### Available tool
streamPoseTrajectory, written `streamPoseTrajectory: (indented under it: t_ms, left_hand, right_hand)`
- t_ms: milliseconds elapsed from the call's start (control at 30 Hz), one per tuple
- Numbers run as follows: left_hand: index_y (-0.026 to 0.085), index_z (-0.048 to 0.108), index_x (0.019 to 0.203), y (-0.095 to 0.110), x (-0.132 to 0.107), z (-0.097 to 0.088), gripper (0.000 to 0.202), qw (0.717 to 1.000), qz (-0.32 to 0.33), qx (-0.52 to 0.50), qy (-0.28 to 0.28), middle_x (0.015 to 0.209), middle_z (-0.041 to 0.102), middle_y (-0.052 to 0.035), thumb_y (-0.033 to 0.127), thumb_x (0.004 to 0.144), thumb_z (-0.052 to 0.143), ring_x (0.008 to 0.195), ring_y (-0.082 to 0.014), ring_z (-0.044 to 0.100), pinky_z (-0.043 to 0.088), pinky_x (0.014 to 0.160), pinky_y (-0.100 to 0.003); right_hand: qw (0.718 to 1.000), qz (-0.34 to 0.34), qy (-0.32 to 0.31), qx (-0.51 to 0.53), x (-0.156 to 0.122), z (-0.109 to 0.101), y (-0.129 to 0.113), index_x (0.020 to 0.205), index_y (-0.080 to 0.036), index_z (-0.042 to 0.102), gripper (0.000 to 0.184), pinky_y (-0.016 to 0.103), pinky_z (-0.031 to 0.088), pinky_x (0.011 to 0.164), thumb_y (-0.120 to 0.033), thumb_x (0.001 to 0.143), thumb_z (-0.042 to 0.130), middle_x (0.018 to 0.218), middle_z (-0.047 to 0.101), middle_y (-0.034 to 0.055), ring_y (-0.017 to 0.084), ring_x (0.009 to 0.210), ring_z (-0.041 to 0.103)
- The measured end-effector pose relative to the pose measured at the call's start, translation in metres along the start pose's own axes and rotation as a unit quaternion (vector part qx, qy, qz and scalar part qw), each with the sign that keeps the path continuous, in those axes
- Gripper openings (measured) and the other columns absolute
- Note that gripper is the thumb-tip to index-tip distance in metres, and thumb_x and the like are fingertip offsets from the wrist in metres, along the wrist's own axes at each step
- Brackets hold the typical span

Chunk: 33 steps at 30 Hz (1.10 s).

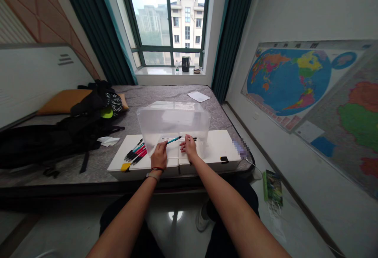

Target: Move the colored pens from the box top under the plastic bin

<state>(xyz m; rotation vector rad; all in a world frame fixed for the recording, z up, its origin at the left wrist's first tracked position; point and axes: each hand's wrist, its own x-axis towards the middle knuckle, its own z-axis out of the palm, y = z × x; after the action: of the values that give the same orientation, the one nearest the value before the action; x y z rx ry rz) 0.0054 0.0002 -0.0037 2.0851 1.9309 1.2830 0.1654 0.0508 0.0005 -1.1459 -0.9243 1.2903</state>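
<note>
My left hand (159,155) is closed in a pinch on a teal pen (174,140) that points up and to the right. It rests on the white board (215,148) lying on the bed. My right hand (189,146) sits just right of it, fingers curled on another dark pen (193,139) near the board's middle. A clear plastic box (173,120) stands right behind both hands. Several red, teal and black pens (136,152) lie in a bunch on the board to the left of my left hand.
A black backpack and dark clothes (79,128) lie on the grey bed (165,93) at left, with an orange cushion (63,100) behind. A paper sheet (198,96) lies at the far end. Maps (295,81) cover the right wall. A green packet (272,186) lies on the floor.
</note>
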Motion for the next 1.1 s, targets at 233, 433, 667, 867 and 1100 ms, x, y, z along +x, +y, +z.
streamPoseTrajectory:
  t_ms: [233, 433, 667, 867, 1100]
  left_hand:
    - [0.021, 0.059, 0.121, 0.001, 0.006, -0.004, 0.032, 0.997, 0.049, -0.063, 0.016, 0.113, 0.067, -0.0077, 0.029, 0.098, 0.039, 0.105, -0.0194, 0.062, 0.049, 0.091, -0.033]
    - [0.020, 0.061, 0.120, 0.020, -0.014, -0.045, 0.031, 0.991, 0.055, -0.113, 0.051, 0.109, 0.069, -0.0081, 0.030, 0.095, 0.045, 0.099, -0.0182, 0.064, 0.050, 0.089, -0.032]
    - [0.016, 0.053, 0.130, -0.032, -0.062, -0.134, 0.044, 0.934, -0.205, -0.020, 0.292, 0.109, 0.069, -0.0090, 0.037, 0.096, 0.037, 0.068, -0.0144, 0.063, 0.052, 0.066, -0.028]
    - [0.019, 0.068, 0.114, -0.094, -0.046, -0.153, 0.042, 0.956, -0.223, 0.102, 0.161, 0.107, 0.071, -0.0090, 0.043, 0.091, 0.044, 0.098, -0.0242, 0.064, 0.049, 0.087, -0.035]
    - [0.018, 0.070, 0.111, -0.125, 0.004, -0.108, 0.038, 0.979, -0.125, 0.161, -0.016, 0.112, 0.069, -0.0111, 0.035, 0.090, 0.043, 0.113, -0.0257, 0.057, 0.042, 0.100, -0.038]
  right_hand:
    - [1.000, 0.027, -0.012, -0.009, 0.001, 0.001, -0.003, 0.089, -0.013, 0.059, 0.059, 0.020, 0.043, 0.035, -0.066, 0.091, 0.032, 0.056, 0.060, 0.0023, 0.011, 0.039, 0.053]
    - [0.997, 0.042, -0.030, -0.050, 0.005, 0.003, -0.004, 0.084, -0.012, 0.061, 0.062, 0.021, 0.043, 0.035, -0.067, 0.091, 0.033, 0.056, 0.061, 0.0039, 0.011, 0.038, 0.053]
    - [0.997, 0.040, -0.029, -0.059, 0.011, 0.001, -0.004, 0.079, -0.012, 0.060, 0.063, 0.020, 0.041, 0.034, -0.067, 0.092, 0.031, 0.055, 0.061, 0.0046, 0.011, 0.038, 0.054]
    - [0.997, 0.031, -0.023, -0.060, 0.011, 0.000, -0.002, 0.078, -0.013, 0.060, 0.063, 0.020, 0.042, 0.034, -0.068, 0.091, 0.032, 0.055, 0.060, 0.0044, 0.011, 0.038, 0.053]
    - [0.995, 0.026, -0.020, -0.092, 0.013, 0.002, 0.000, 0.077, -0.013, 0.059, 0.057, 0.020, 0.041, 0.033, -0.063, 0.092, 0.036, 0.055, 0.059, 0.0028, 0.011, 0.037, 0.053]
